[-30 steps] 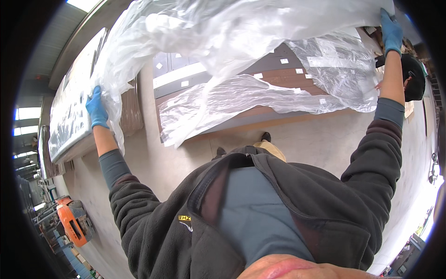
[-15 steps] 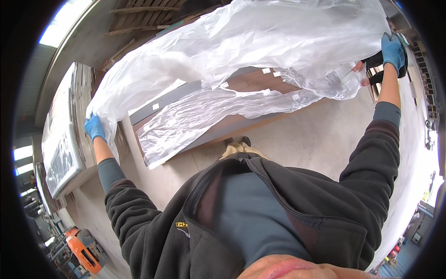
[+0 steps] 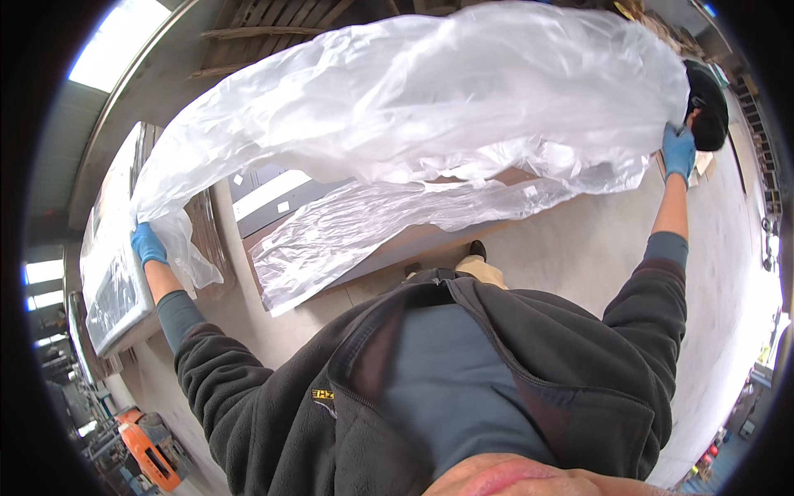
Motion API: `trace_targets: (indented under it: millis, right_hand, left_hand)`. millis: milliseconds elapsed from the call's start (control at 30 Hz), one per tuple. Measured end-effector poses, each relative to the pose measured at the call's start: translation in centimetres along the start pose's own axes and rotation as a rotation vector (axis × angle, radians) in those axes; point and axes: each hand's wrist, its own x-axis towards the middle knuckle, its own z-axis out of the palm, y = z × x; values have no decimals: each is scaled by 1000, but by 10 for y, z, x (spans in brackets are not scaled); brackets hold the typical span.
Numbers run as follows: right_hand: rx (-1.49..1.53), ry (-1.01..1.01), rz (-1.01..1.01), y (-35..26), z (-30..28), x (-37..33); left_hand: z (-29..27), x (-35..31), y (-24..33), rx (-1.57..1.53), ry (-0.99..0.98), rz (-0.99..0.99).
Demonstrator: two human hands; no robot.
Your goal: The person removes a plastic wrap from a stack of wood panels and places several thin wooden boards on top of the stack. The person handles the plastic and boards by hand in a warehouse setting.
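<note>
A big sheet of clear plastic film [image 3: 397,99] billows between my two outstretched arms. My left hand [image 3: 150,244], in a blue glove, is closed on its left edge. At the far right my right hand [image 3: 679,152], gloved in blue too, grips the other edge. Under the raised film lies a long stack of brown and grey boards [image 3: 289,204] with small white labels. A second crumpled film [image 3: 331,234] covers part of the boards' near side. Much of the stack is hidden behind the plastic.
Another person in dark clothing [image 3: 709,107] is at the far right, mostly hidden by the film. Wrapped packs [image 3: 116,264] stand at the left. Wooden slats [image 3: 265,33] are at the back. An orange machine [image 3: 149,455] sits lower left on the concrete floor [image 3: 579,240].
Both my hands have shifted left and somewhat lower with the film, which now balloons upward. The other person's hands, seen before near the right end, are now mostly covered. My feet have moved.
</note>
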Motion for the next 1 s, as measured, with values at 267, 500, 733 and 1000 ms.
trace_targets:
  millis: [267, 500, 733, 1000]
  right_hand:
    - [144, -6, -1026, -136, 88, -32]
    - [-56, -898, -1190, -178, 281, -90]
    - [337, -810, -850, -230, 285, 17]
    - [863, -548, -756, -349, 197, 34]
  left_hand:
    - [-85, -46, 23, -59, 101, 138]
    - [-113, -218, 66, 632, 546, 225]
    - [-193, -379, 57, 220, 557, -113]
    - [-246, -437, -28, 378, 477, -307]
